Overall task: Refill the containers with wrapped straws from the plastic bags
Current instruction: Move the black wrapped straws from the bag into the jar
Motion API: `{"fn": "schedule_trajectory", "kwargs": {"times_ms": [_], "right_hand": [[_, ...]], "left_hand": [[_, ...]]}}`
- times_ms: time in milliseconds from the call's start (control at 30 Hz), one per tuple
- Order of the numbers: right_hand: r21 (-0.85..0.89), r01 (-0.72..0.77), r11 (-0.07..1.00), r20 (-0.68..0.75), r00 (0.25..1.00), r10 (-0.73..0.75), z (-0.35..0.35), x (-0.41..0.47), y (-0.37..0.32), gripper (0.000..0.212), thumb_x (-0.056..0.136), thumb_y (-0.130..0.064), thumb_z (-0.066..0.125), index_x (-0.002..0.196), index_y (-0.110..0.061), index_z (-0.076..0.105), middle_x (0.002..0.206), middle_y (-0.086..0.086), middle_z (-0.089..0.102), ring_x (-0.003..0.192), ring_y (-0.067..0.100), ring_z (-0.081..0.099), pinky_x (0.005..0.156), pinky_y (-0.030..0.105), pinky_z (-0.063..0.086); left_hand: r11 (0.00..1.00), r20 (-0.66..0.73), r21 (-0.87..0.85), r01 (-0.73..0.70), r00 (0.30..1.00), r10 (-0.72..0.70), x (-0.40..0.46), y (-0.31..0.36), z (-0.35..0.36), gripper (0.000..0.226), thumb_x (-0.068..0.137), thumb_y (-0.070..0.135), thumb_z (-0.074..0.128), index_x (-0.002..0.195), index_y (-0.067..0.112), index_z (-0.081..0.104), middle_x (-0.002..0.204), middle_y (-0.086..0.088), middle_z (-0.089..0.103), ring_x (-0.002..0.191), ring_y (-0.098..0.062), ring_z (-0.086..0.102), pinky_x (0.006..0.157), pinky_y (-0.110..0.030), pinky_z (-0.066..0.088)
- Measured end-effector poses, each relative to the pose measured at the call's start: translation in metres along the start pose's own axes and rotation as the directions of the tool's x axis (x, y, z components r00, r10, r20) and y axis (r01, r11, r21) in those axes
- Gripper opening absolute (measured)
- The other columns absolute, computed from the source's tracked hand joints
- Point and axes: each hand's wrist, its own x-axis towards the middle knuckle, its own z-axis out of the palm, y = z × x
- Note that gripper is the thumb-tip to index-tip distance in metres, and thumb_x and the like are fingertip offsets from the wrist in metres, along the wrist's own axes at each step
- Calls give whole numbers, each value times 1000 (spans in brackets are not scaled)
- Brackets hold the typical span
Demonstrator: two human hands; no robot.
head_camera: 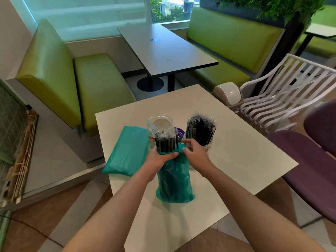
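my teal bag (174,180) is thin, crinkly plastic with a soft sheen. the straws (166,142) wear glossy clear wrap. the jar (160,122) is clear plastic, the table (245,157) smooth and matt.

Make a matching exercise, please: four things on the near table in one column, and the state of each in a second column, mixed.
Things:
1. far-left clear jar
2. right clear jar
3. flat teal bag
4. upright teal bag

States:
A. gripped by the left hand, straws sticking out
B. packed with wrapped straws
C. lying closed on the table
D. empty

Pairs: 1-D, 2-B, 3-C, 4-A
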Motion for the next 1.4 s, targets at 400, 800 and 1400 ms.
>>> {"fn": "schedule_trajectory", "kwargs": {"times_ms": [400,800,1400], "right_hand": [[216,-137,967,227,970,87,-3,5,-4,46,76,-34,80,116,-16,66,108,-1,71,103,13,65,96,34,51],[269,-152,951,186,977,104,-5,7,-2,30,94,-27,62,121,-14,59,113,4,69,105,16,65,95,37,52],[205,-98,974,244,969,46,-20,5,-13,29,91,-21,66,119,-11,64,111,5,71,100,15,67,84,24,55]], "left_hand": [[998,176,52,-44,984,35,-4,-2,1,66,69,-5,82,128,15,58,115,-6,71,108,-19,67,89,-30,55],[994,142,108,-4,990,-11,-7,-6,-3,62,69,29,88,125,23,62,114,5,72,108,-13,66,96,-32,52],[987,97,144,68,992,-82,-5,3,3,51,74,32,83,121,20,65,110,2,73,106,-16,66,96,-36,51]]}}
